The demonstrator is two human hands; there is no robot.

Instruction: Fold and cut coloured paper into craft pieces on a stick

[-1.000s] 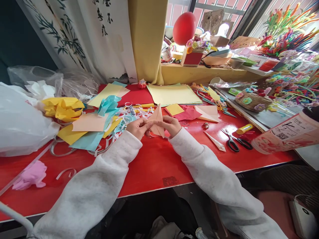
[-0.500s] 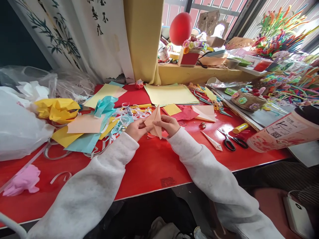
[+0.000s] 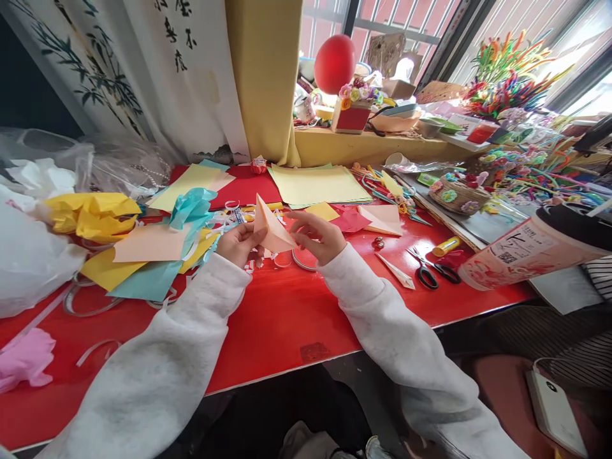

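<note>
A peach sheet of folded paper [image 3: 271, 229] is held above the red table, one point up and another to the right. My left hand [image 3: 239, 245] is closed on its left side, thumb in front. Beside the right-hand point, my right hand [image 3: 321, 237] has its fingers apart; whether a fingertip touches the paper I cannot tell. Behind the hands lie a small yellow square [image 3: 322, 211] and crumpled red paper [image 3: 352, 219]. A folded peach piece [image 3: 388, 218] lies further right, and a narrow folded paper cone [image 3: 396, 271] is nearer.
Black-handled scissors [image 3: 433, 271], a yellow glue stick [image 3: 446, 246] and a tilted drink cup [image 3: 521, 248] are on the right. Coloured sheets [image 3: 148, 245], paper scraps and a white plastic bag [image 3: 36, 258] crowd the left. Pale yellow sheets [image 3: 318, 185] lie at the back.
The folded paper has turned and moved left with my left hand. My right hand has let go of it and spread its fingers. The whole view has shifted slightly.
</note>
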